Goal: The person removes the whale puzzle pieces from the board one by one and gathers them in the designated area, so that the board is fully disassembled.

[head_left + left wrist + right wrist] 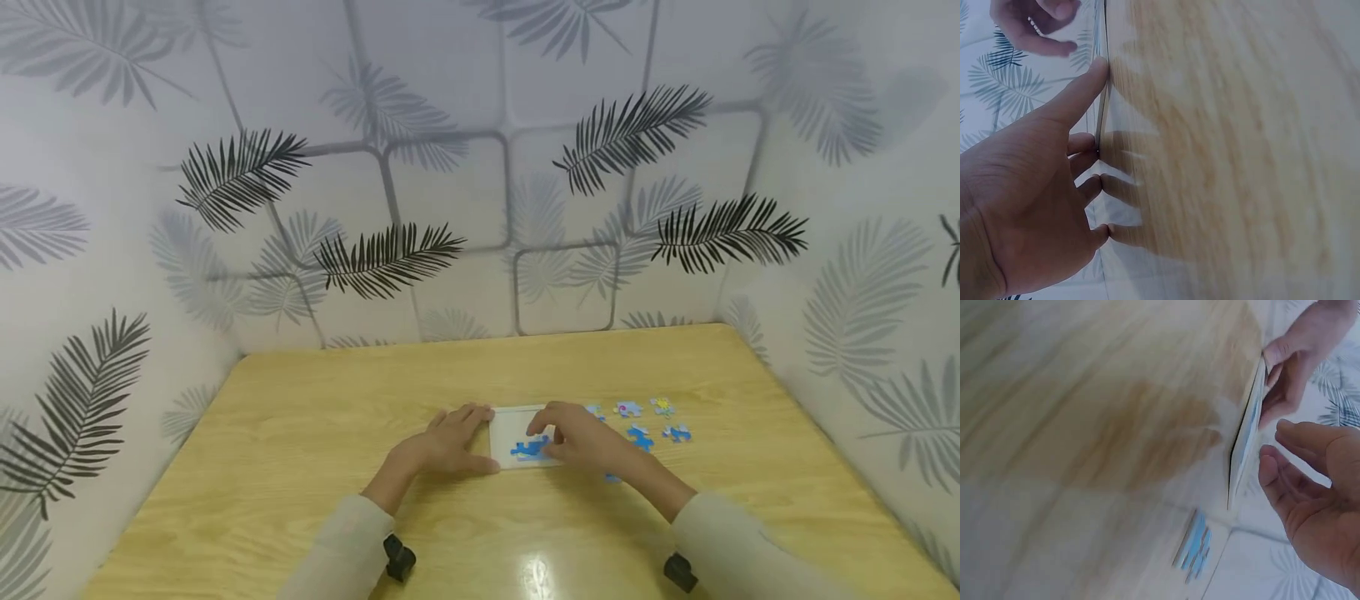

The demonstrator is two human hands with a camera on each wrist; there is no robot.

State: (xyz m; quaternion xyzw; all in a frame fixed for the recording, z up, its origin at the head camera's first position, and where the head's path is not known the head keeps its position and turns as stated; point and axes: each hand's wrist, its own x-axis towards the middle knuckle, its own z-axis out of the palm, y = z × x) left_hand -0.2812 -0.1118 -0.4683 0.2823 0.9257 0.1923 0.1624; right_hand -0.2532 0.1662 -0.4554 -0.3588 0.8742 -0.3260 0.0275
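A shallow white puzzle tray [506, 427] lies on the wooden table, with blue jigsaw pieces [527, 451] in its lower part. At its left edge rests my left hand [448, 443], thumb and index finger spread toward the two corners; the left wrist view shows the thumb against the tray's side and other fingertips on the table. My right hand [583, 435] is over the tray's right part, fingers loosely bent near the blue pieces. In the right wrist view, a gap shows between the thumb and fingers of the right hand [1322, 487], with nothing seen between them.
Several loose jigsaw pieces lie right of the tray, among them a yellow-patterned piece [663, 406], a pinkish piece [628, 409] and a blue piece [677, 433]. My right forearm partly covers others. Leaf-patterned cloth walls [450, 308] border the wooden table [337, 400].
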